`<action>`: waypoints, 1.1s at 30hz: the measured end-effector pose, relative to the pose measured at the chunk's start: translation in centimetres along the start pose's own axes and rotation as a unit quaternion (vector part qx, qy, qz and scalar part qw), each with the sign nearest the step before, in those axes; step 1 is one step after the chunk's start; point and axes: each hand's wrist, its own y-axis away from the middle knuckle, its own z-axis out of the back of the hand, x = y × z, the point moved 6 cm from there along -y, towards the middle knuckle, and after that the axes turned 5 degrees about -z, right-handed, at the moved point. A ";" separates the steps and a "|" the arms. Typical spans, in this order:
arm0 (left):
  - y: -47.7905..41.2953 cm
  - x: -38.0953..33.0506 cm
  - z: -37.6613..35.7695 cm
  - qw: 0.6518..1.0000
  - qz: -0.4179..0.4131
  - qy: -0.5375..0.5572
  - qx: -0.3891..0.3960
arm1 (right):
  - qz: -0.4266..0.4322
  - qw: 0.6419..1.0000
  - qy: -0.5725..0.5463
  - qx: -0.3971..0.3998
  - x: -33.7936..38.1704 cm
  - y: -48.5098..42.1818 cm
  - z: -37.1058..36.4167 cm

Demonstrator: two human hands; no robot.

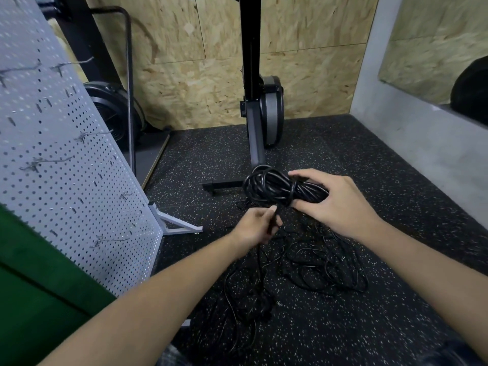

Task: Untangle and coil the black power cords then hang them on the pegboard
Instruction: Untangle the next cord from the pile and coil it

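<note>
Just right of frame centre, the right hand [335, 204] curls round a coiled bundle of black power cord [274, 187], while the left hand [257, 225] pinches its trailing strand below. That strand runs into the tangled black cords [311, 262] on the speckled rubber floor [396, 180]; pulling hard could tighten knots or spring the coil. At left, the grey perforated pegboard [52, 159] hooks hold nothing.

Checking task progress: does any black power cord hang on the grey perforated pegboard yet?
No; the grey perforated pegboard shows only bare metal hooks, without cords.
</note>
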 end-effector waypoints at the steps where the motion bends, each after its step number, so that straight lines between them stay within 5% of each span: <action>1: 0.3 -0.2 -0.8 0.999 -0.019 -0.049 -0.016 | -0.015 1.000 0.008 -0.020 -0.8 -0.3 0.1; 5: 1.5 -1.7 -3.3 0.957 -0.103 -0.270 0.035 | -0.088 0.990 0.087 -0.073 -4.5 -1.3 1.0; 8: 2.3 -3.4 -4.1 0.926 -0.153 -0.335 0.082 | -0.125 0.976 0.164 -0.064 -5.9 -1.4 0.9; 13: 1.7 -6.7 -2.4 0.809 -0.260 -0.528 0.001 | -0.125 0.950 0.285 -0.012 -6.5 -1.5 -0.6; 21: 1.8 -9.4 -0.8 0.666 -0.480 -0.566 -0.069 | -0.060 0.918 0.367 0.138 -5.8 -1.1 -3.7; 23: 1.5 -9.8 0.4 0.690 -0.466 -0.548 -0.079 | -0.057 0.921 0.331 0.198 -5.7 -0.4 -4.1; 30: -0.7 -8.0 3.1 0.929 -0.273 -0.238 0.068 | -0.053 0.971 0.052 0.228 -1.4 1.7 -2.2; 33: -0.4 -6.7 3.1 0.968 -0.190 -0.085 0.137 | -0.064 0.974 -0.009 0.216 0.4 2.3 -1.7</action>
